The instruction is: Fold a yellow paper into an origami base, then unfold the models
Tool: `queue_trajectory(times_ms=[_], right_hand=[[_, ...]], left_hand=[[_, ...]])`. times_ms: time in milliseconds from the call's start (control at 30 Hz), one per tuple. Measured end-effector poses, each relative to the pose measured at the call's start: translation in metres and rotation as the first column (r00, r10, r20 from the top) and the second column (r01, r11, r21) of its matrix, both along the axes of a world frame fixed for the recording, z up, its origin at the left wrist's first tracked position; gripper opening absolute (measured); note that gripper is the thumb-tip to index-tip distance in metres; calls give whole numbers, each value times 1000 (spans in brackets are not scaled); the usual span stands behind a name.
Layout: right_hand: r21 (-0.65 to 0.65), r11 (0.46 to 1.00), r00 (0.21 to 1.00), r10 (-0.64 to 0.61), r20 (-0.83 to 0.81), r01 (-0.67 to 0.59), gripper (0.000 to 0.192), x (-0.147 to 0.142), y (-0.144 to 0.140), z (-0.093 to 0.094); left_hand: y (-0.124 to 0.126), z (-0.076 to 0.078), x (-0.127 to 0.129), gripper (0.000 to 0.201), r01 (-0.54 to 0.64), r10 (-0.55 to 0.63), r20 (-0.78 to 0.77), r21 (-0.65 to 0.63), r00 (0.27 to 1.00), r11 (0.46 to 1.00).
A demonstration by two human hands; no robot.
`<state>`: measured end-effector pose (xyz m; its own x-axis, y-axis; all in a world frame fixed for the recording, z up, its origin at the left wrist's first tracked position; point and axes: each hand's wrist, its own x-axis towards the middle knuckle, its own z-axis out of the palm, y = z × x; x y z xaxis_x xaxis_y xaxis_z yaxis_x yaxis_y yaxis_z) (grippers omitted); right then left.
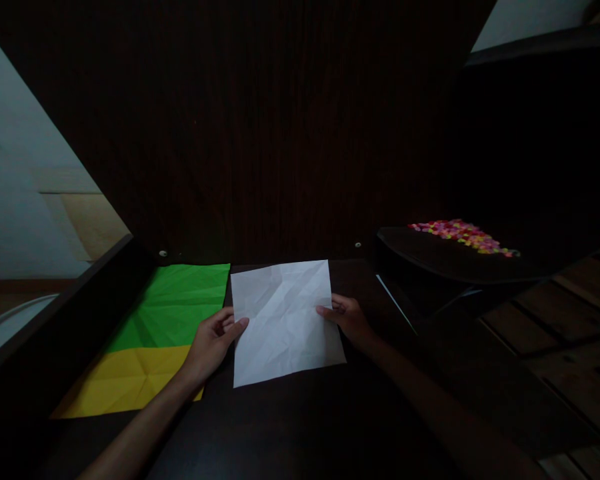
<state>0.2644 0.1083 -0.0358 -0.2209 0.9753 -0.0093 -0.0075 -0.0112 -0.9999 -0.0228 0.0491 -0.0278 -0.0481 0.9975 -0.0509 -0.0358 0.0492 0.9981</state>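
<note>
White creased square sheet of paper [285, 321] sits flat-ish on the dark wooden desk [300, 427], centre of view, held at both side edges. Left hand [214, 341] pinches the left edge, thumb on top, fingers curled under. Right hand [347, 319] grips the right edge the same way, thumb over the paper.

Progress, judging by the sheet: many crease lines run across it, diagonal and straight, so it looks pre-creased and opened back out. No fold is standing now; no shape formed. I'd put it at an early stage, with all the actual forming left.

Just left of the left hand: a green creased paper sheet [180, 303] with a yellow creased paper sheet [125, 380] below it, both flat on the desk, untouched. Far right, a pile of small multicoloured pieces [463, 237] on a dark raised surface [430, 257]; too small to tell what they are.

Hard to make out: scene is very dim, the desk edges merge into the dark wooden back panel [280, 133]. Fingers under the white sheet are hidden. Both forearms are cut off at the bottom edge. A thin pale strip [395, 303] right of the right hand is unclear.
</note>
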Motion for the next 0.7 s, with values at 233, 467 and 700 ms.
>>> queue_trajectory(times_ms=[233, 467, 700], right_hand=[[-44, 999, 999, 1, -47, -3, 33, 0, -2, 6], [-43, 999, 999, -21, -43, 19, 32, -2, -4, 5], [-43, 999, 994, 7, -107, -12, 36, -4, -9, 11]], left_hand=[[-2, 4, 2, 35, -22, 23, -70, 17, 997, 1000], [-4, 9, 5, 40, -26, 26, 14, -18, 1000, 1000], [-3, 2, 4, 55, -11, 11, 28, -8, 1000, 1000]])
